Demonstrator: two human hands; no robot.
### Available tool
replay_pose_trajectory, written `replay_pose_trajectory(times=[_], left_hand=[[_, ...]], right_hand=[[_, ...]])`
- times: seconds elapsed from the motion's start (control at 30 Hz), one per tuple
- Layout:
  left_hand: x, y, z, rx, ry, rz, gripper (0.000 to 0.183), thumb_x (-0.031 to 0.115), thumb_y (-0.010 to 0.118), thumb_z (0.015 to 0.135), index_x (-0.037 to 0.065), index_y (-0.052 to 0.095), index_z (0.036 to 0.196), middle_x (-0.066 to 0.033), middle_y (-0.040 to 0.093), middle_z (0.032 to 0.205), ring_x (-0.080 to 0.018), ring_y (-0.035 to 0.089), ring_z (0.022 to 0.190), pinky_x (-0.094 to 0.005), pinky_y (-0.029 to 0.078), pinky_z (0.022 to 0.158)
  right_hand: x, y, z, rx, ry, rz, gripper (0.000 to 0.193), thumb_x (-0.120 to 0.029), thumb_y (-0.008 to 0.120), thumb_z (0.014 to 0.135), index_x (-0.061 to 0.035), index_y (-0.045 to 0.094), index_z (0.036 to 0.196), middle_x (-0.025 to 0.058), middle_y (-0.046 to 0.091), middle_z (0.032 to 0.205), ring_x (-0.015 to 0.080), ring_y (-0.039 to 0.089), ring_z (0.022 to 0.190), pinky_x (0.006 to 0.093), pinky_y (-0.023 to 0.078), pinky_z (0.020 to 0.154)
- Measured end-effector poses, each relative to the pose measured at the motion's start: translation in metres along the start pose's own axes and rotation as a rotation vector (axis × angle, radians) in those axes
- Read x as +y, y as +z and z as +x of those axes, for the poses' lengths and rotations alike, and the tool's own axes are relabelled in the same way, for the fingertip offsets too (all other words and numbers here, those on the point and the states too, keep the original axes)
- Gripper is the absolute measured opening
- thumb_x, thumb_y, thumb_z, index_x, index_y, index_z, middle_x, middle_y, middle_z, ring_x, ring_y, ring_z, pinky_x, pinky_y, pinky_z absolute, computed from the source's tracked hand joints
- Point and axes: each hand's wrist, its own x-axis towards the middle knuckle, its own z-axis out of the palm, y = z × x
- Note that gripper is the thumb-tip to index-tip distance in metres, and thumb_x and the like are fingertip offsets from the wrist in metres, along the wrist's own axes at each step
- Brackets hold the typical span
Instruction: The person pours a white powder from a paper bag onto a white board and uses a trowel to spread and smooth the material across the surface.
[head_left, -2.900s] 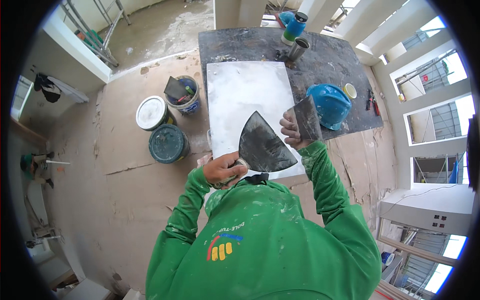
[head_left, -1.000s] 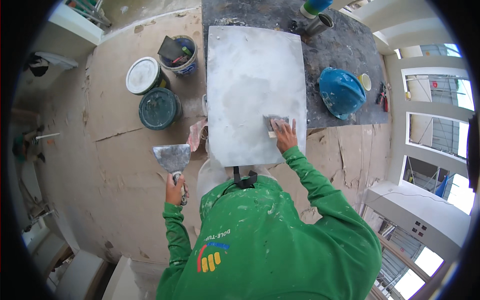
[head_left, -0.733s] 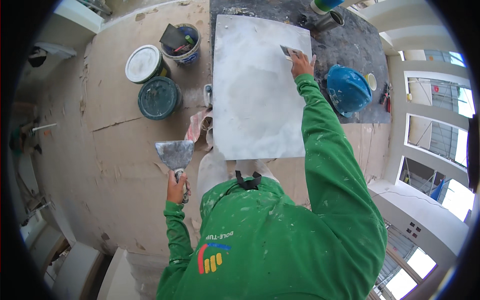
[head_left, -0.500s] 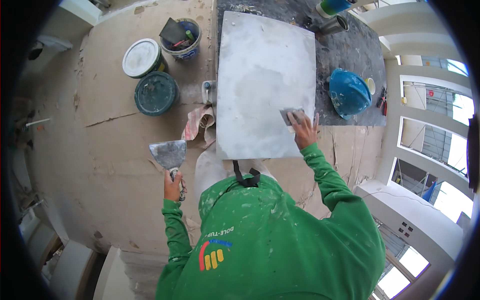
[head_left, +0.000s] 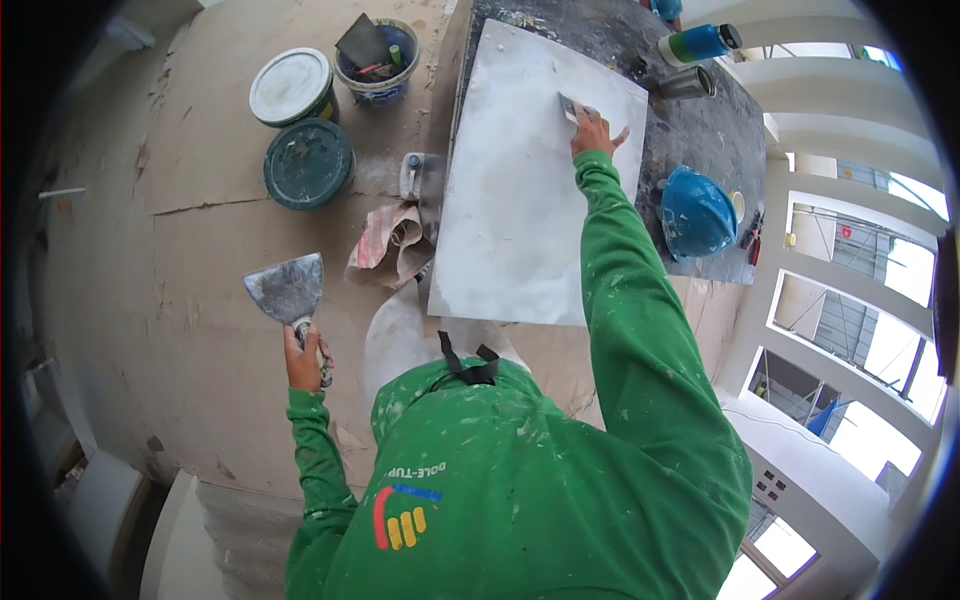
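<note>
My left hand is closed round the handle of a wide putty knife, held off to the left with its smeared blade upward. With my right arm stretched forward, my right hand grips a small flat grey scraper at the upper right part of a white board. The scraper is tilted; whether its whole edge touches the board cannot be made out. Lying on a dark, stained table, the board carries a whitish coat over its surface.
Right of the board are a blue hard hat, red-handled pliers, a metal cup and a blue-green bottle. On the left floor stand a white-lidded bucket, a green-lidded bucket, a tool bucket and a crumpled sack.
My right hand has slid the scraper far up the board, away from me. My left hand with the putty knife has swung left. The grey patch on the board looks whiter now.
</note>
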Motion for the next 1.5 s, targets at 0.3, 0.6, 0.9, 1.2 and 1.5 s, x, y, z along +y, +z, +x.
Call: replay_pose_trajectory(times=[0.3,0.6,0.9,1.2,1.5], left_hand=[[-0.027,-0.016,-0.019,0.074,-0.128,-0.254,0.015,0.017,0.052,0.094,0.01,0.039,0.099,-0.0018,0.046,0.074,-0.0091,0.049,0.053,-0.0245,0.043,0.039],[0.016,-0.017,0.002,0.044,-0.001,-0.184,0.015,0.017,0.051,0.094,0.01,0.038,0.095,-0.0022,0.046,0.075,-0.0088,0.049,0.055,-0.0237,0.043,0.04],[0.015,-0.044,-0.009,0.048,0.015,-0.162,0.014,0.017,0.052,0.094,0.01,0.039,0.094,-0.0027,0.047,0.077,-0.0092,0.049,0.054,-0.0241,0.043,0.04],[-0.011,-0.042,-0.01,0.096,-0.033,-0.229,0.016,0.016,0.052,0.093,0.009,0.038,0.095,-0.0033,0.047,0.077,-0.0101,0.049,0.053,-0.0254,0.044,0.04],[0.037,-0.008,-0.017,0.082,-0.07,-0.037,0.016,0.017,0.052,0.093,0.01,0.038,0.096,-0.0027,0.047,0.076,-0.0096,0.049,0.053,-0.0244,0.044,0.039]], right_hand=[[0.003,-0.072,-0.25,-0.189,-0.411,0.021,0.066,0.002,0.052,0.074,-0.0267,0.046,0.133,-0.0037,0.047,0.128,0.0152,0.044,0.122,0.0576,0.002,0.108],[-0.089,-0.032,-0.218,-0.015,-0.455,0.078,0.062,0.0,0.05,0.076,-0.0246,0.047,0.132,-0.0051,0.046,0.13,0.0125,0.043,0.124,0.0666,0.006,0.105],[-0.079,-0.043,0.013,0.147,-0.113,0.032,0.056,-0.004,0.052,0.08,-0.0254,0.047,0.131,-0.0034,0.048,0.127,0.0194,0.047,0.118,0.0694,0.015,0.104],[-0.076,-0.046,-0.309,-0.127,-0.594,0.133,0.061,-0.005,0.052,0.076,-0.0179,0.042,0.135,-0.0008,0.043,0.131,0.017,0.037,0.128,0.0679,0.006,0.106],[-0.141,0.008,-0.012,0.139,-0.344,0.096,0.045,-0.009,0.044,0.086,-0.0132,0.046,0.13,0.0011,0.049,0.122,0.0194,0.049,0.113,0.0734,0.005,0.103]])
